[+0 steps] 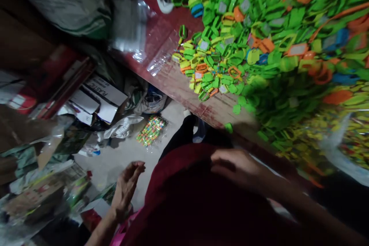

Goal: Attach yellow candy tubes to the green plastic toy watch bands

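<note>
Worn red table, edge running diagonally; grey floor below. Heap of green, yellow, orange plastic frames on the tabletop, clear bags beside. Cardboard boxes left. Left hand open, empty, over floor. Right hand loosely curled on dark red garment, under the table edge. Right portion blurred.

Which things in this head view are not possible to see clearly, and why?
1. Plastic pieces: the heap is cut off by the top and right edges; motion blur hides their shapes.
2. Right hand: fingertips in shadow on the red cloth; a grasp cannot be told.
3. Left hand: open, holds nothing visible.
4. Box: print too blurred.
</note>
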Action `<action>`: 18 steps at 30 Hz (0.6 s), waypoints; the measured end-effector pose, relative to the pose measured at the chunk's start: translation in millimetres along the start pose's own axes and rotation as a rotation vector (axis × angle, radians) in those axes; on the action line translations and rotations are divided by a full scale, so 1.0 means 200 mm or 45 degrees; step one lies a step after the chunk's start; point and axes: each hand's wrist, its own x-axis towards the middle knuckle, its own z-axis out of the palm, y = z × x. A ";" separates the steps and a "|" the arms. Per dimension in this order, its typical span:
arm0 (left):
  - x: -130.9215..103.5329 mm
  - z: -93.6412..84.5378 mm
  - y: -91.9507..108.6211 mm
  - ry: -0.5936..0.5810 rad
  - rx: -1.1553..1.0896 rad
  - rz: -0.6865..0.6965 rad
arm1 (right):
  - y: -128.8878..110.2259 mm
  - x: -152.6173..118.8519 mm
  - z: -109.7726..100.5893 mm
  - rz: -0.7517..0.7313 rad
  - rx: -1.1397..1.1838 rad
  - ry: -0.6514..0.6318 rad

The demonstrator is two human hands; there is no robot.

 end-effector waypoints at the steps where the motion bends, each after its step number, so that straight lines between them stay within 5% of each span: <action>1: 0.00 -0.02 0.07 -0.040 -0.007 0.087 | -0.04 0.03 0.01 0.032 -0.050 -0.038; 5: -0.03 -0.04 0.42 -0.535 0.092 0.431 | -0.21 0.16 0.05 0.040 -0.292 -0.097; 8: -0.06 -0.01 0.54 -0.588 0.130 0.523 | -0.29 0.22 0.06 -0.157 -0.351 -0.048; 10: -0.06 0.00 0.54 -0.562 0.084 0.528 | -0.32 0.24 0.07 -0.215 -0.390 -0.016; 15: -0.06 -0.08 0.43 -0.501 0.074 0.481 | -0.40 0.29 0.14 0.007 -0.774 0.058; 18: -0.09 -0.13 0.39 -0.494 0.007 0.437 | -0.47 0.32 0.19 -0.095 -0.748 0.114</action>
